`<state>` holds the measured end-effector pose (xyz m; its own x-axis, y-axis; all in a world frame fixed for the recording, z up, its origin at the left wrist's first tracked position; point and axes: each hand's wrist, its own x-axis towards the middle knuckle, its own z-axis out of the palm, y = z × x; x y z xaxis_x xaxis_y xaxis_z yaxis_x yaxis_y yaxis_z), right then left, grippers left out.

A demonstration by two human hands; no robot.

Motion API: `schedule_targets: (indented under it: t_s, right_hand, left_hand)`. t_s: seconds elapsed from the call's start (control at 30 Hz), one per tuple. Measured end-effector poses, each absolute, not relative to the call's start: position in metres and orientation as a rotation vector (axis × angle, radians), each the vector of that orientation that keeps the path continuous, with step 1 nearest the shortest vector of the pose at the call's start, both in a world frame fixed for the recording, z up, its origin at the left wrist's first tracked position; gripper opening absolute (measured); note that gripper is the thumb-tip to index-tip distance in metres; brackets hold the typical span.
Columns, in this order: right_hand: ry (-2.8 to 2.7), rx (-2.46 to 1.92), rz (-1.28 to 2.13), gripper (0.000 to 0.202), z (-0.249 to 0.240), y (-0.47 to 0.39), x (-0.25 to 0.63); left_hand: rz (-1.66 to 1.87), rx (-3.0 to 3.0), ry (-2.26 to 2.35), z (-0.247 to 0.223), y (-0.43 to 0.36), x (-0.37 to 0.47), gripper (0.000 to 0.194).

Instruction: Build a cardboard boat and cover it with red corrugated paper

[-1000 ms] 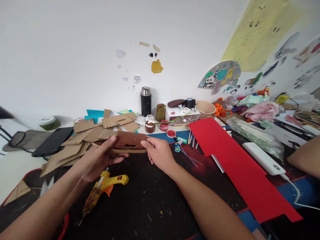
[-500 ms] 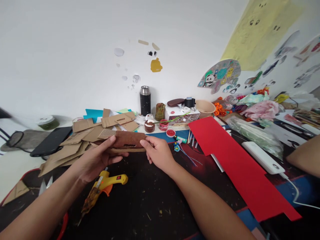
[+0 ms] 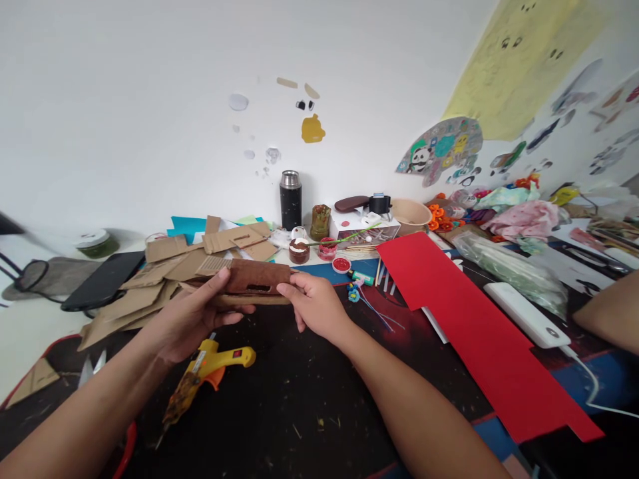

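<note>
Between my two hands is a brown-painted cardboard piece with a dark slot near its lower edge and bare tan cardboard along the underside. My left hand grips its left end, thumb on top and fingers beneath. At the right end my right hand pinches it with the thumb over the front. Both hands are closed on it, raised above the dark table mat. Below them a yellow glue gun with an orange trigger lies on the mat.
Cut cardboard pieces pile up at the left, beside scissors. A large red sheet and a white power strip lie to the right. Paint pots and a black flask stand along the wall. Another person's arm shows at far right.
The brown cardboard piece has tilted slightly, so its slot shows wider. My right thumb has shifted a little left; both hands keep their hold.
</note>
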<state>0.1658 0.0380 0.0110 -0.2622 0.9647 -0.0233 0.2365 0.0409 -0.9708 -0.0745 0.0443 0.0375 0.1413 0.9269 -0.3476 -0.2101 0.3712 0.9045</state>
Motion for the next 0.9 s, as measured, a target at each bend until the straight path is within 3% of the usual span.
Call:
schedule_targets:
  t_s: [0.3,0.57,0.77,0.9]
  right_hand:
    - [-1.674,-1.235,1.181,0.04,0.011,0.039,0.168]
    - [-1.699,-1.258,1.167,0.043,0.013,0.039,0.169]
    - [-1.688,-1.258,1.181,0.042,0.009,0.04,0.167]
    - [-1.628,-1.205,1.21,0.036,0.002,0.04,0.164]
  left_hand:
    - [0.917,0.837,1.088,0.039,0.048,-0.083,0.063]
    - [0.895,0.803,1.095,0.046,0.047,-0.08,0.047]
    - [0.92,0.781,1.065,0.043,0.047,-0.081,0.049]
    - [0.918,0.782,1.064,0.04,0.048,-0.083,0.036]
